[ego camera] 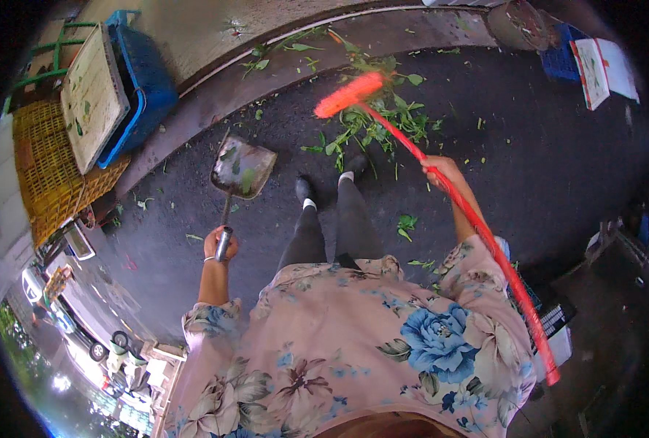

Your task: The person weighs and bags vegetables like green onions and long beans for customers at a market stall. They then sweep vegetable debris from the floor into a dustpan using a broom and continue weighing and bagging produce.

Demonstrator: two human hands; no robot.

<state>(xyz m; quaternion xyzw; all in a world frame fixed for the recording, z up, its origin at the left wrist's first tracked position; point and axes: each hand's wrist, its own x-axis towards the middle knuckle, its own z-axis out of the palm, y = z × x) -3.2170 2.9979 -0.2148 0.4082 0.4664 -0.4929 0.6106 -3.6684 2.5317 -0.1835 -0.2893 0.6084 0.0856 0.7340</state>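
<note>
My left hand (221, 245) grips the handle of a metal dustpan (247, 164), whose worn pan has a few green leaves in it. On the right, my right hand (443, 171) is closed around the red shaft of a broom (483, 230). The shaft runs back past my right side. Its bright orange-red head (351, 94) is blurred and sits over a heap of leafy green stems (395, 120) in front of my feet. Loose leaves (406, 224) lie scattered on the dark ground (324, 145).
At left stand a blue plastic bin (149, 90), a dirty white foam lid (92, 98) and a yellow crate (50, 164). A kerb strip (209, 104) curves across the front. A bucket (518, 24) and a blue crate (559, 55) are far right. Vehicles (78, 328) show behind left.
</note>
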